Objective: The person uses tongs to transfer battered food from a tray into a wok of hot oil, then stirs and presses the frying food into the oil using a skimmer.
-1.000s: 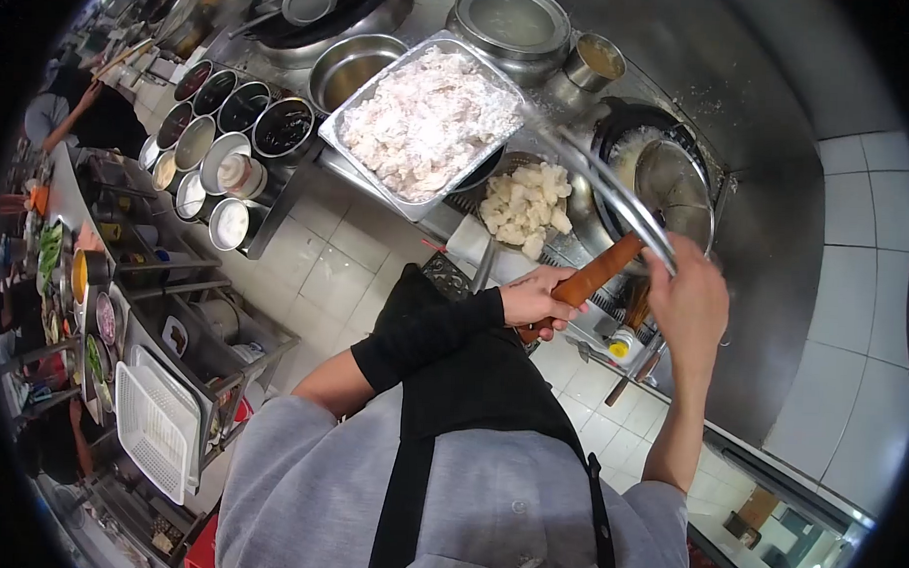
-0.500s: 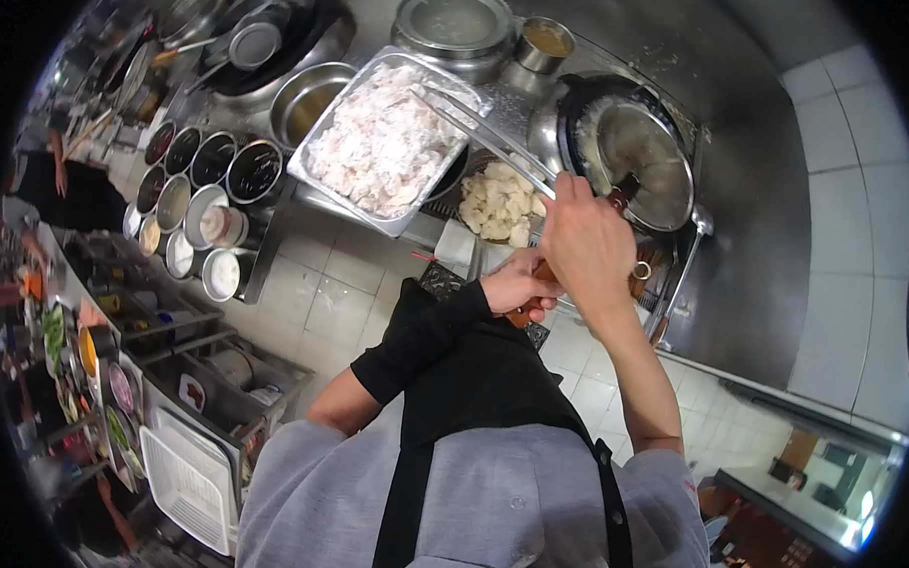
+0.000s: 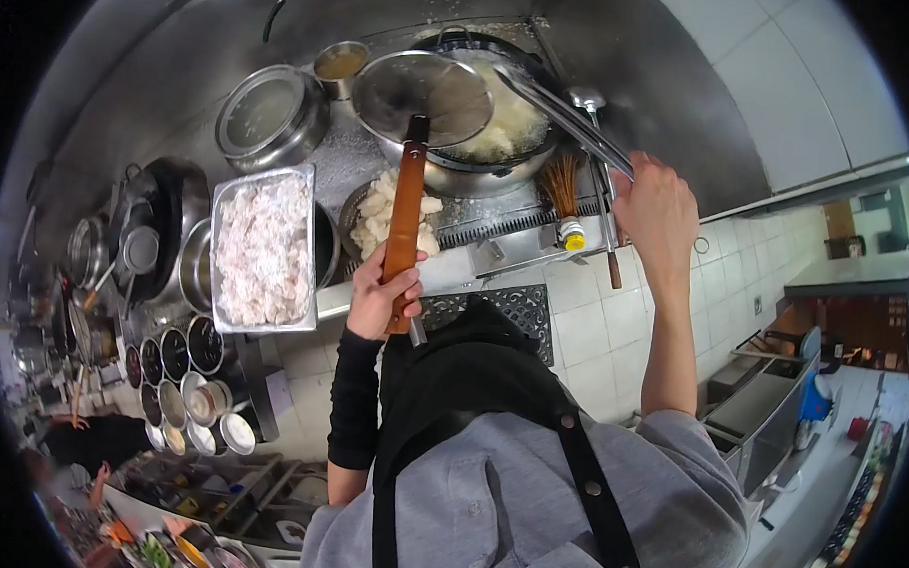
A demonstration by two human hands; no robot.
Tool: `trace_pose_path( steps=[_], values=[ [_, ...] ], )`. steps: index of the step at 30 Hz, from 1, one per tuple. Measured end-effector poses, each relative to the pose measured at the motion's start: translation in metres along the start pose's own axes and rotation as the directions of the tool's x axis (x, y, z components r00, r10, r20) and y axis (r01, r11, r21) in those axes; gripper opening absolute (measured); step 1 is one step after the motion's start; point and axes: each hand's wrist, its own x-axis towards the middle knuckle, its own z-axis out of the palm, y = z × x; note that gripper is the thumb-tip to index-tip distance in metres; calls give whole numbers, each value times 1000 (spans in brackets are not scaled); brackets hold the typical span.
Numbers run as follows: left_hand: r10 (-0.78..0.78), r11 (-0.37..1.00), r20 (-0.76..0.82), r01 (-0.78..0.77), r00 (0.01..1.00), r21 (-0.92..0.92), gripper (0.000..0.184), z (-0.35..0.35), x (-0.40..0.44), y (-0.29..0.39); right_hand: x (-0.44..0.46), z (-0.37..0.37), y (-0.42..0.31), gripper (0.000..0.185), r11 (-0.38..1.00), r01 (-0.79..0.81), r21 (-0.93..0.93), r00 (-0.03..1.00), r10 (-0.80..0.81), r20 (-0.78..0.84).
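Note:
My left hand (image 3: 377, 296) is closed around the wooden handle of a round mesh strainer (image 3: 421, 93), held beside and partly over the wok's left side. In my right hand (image 3: 659, 209) are long metal tongs (image 3: 580, 125), whose tips reach over the wok (image 3: 491, 169). Pale, frothing oil (image 3: 518, 124) bubbles inside it, with light pieces that I cannot make out clearly. Left of the strainer handle, pale fried-looking pieces (image 3: 377, 209) lie in a basket. A metal tray (image 3: 308, 321) further left is heaped with flour-coated pieces (image 3: 261, 242).
A lidded pot (image 3: 268, 117) and a small metal container (image 3: 340, 65) stand at the back. Right of the wok are a bamboo brush (image 3: 560, 188) and a ladle (image 3: 587, 98). Several sauce pots (image 3: 207, 345) stand at left. A co-worker (image 3: 99, 442) is at far left.
My hands have moved apart: the right has gone right with the tongs, now over the wok. The left has brought the strainer leftward off most of the wok, uncovering bubbling oil. The view has turned.

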Motion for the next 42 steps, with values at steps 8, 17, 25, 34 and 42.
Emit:
trace_pose_path(
  steps=[8, 17, 25, 34, 42],
  values=[
    [-8, 998, 31, 6, 1000, 57, 34, 12, -6, 8, 20, 136, 58, 27, 995, -83, -61, 982, 92, 167],
    [-54, 987, 74, 64, 996, -146, 51, 21, -3, -20, -27, 29, 21, 32, 957, -140, 254, 973, 180, -144],
    [-4, 976, 81, 22, 997, -218, 42, 23, -2, -31, -37, 32, -33, 38, 813, -13, 582, 990, 93, -107],
    [-9, 984, 83, 24, 997, -177, 43, 4, -11, -13, -186, 167, 30, 34, 695, -405, 594, 834, 547, -71],
    [-63, 995, 128, 72, 990, -67, 42, 21, 6, -17, -230, 318, 1, 33, 914, -273, 300, 936, 179, 304]
  ],
)
